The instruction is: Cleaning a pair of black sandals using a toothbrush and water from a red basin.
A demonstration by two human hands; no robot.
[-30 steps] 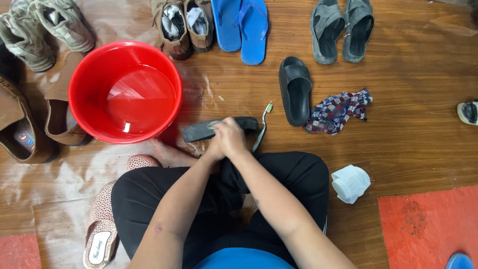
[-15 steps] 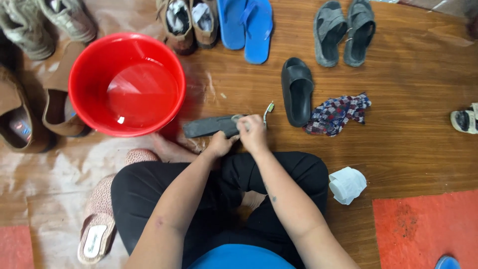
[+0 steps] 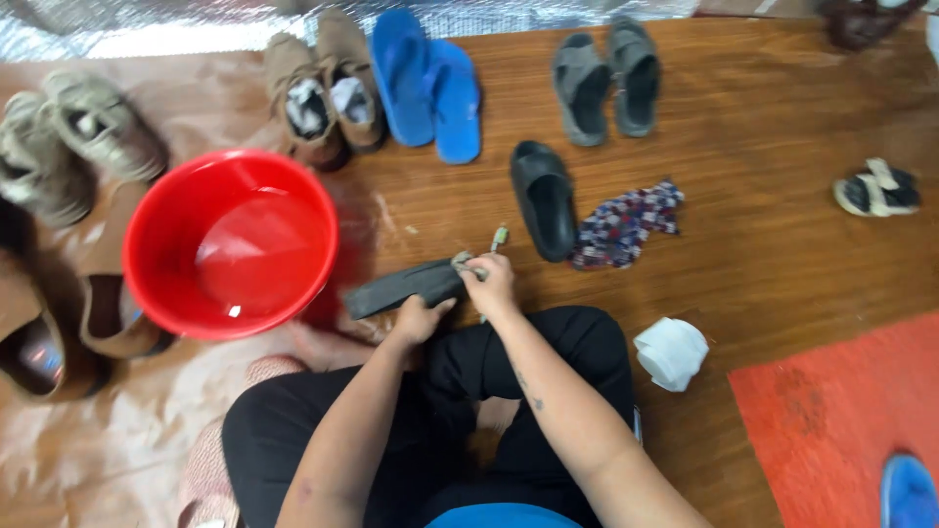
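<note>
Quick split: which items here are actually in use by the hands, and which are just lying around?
In use:
- black slipper, held by left hand
- small brush, in right hand
- red basin, beside the slipper

Lying about:
- second black slipper
- patterned cloth
- blue flip-flops
- grey sandals
- white tissue roll

The basin [image 3: 231, 242] sits on the floor [image 3: 782, 254], and just right of it lies the slipper [image 3: 406, 288] in both hands. Further right of the basin lie a lone sandal [image 3: 545, 198], then the cloth [image 3: 624, 223]. Behind the basin stands a row of shoes [image 3: 323, 88].
</note>
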